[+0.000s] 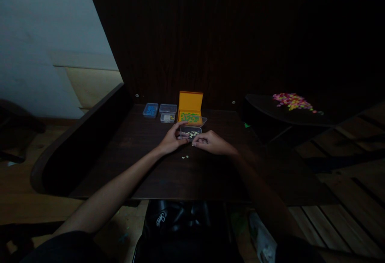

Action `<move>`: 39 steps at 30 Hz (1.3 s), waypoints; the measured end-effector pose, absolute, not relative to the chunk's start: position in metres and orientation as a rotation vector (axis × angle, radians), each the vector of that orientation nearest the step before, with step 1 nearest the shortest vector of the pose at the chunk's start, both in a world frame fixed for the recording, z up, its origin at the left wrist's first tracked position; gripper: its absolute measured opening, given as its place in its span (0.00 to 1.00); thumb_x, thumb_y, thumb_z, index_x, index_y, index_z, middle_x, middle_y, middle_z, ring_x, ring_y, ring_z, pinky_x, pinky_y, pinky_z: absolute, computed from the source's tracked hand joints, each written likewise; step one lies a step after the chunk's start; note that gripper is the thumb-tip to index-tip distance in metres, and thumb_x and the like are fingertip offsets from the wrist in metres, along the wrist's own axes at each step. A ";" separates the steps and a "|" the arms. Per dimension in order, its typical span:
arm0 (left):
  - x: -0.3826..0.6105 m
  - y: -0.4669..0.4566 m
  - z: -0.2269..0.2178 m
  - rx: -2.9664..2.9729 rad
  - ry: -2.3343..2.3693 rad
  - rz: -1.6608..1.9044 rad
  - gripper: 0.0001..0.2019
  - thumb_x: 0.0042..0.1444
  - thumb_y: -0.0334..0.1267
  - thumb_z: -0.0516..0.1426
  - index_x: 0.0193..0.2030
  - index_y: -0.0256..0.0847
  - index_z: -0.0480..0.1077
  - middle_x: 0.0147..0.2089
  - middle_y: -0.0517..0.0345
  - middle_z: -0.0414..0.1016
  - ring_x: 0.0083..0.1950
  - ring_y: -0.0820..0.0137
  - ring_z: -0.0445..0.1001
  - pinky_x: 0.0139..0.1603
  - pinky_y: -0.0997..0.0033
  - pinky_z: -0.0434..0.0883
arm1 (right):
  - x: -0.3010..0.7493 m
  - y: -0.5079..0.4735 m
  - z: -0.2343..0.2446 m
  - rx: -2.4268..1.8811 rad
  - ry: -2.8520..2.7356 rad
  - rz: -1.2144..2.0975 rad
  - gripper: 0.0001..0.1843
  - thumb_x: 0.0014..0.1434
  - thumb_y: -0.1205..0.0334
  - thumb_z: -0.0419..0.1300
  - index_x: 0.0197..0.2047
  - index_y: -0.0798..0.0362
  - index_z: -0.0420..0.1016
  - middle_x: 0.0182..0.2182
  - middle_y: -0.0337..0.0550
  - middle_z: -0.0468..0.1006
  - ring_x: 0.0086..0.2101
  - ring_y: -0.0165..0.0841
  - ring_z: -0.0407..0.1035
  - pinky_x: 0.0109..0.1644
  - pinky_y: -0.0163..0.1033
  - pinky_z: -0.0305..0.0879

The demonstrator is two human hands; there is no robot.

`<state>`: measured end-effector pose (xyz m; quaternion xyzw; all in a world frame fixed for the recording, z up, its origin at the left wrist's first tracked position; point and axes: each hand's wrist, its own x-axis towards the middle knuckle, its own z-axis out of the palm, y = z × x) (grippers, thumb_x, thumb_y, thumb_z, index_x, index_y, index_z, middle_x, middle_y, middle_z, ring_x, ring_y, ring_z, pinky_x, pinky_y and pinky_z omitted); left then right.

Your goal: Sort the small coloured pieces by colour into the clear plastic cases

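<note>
A small clear plastic box (196, 128) with pale bits in it stands on the dark table, its lid (204, 121) raised at the back. My left hand (171, 139) grips this box from the left, thumb in front and fingers at the side and back. At the box's front right corner, my right hand (212, 142) is closed in a pinch. A tiny pale piece (193, 145) shows at its fingertips; its exact kind is too small to tell. A few similar pale pieces (185, 157) lie on the table in front of the box.
Behind the box stands an open yellow case (190, 102) with green pieces. To its left are a clear box with blue contents (150, 110) and two other clear boxes (167, 108). Colourful pieces (293, 101) are heaped on a side shelf at right. A raised board (81, 142) edges the table's left.
</note>
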<state>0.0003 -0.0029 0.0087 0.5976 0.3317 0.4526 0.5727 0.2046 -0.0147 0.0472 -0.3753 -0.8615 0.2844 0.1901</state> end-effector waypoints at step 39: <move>0.005 -0.011 0.010 1.424 0.682 0.973 0.34 0.42 0.30 0.66 0.57 0.42 0.61 0.52 0.50 0.68 0.44 0.70 0.73 0.46 0.66 0.73 | 0.203 -0.011 0.041 -1.373 -2.499 0.299 0.06 0.58 0.62 0.59 0.36 0.53 0.77 0.28 0.42 0.75 0.28 0.30 0.64 0.32 0.33 0.52</move>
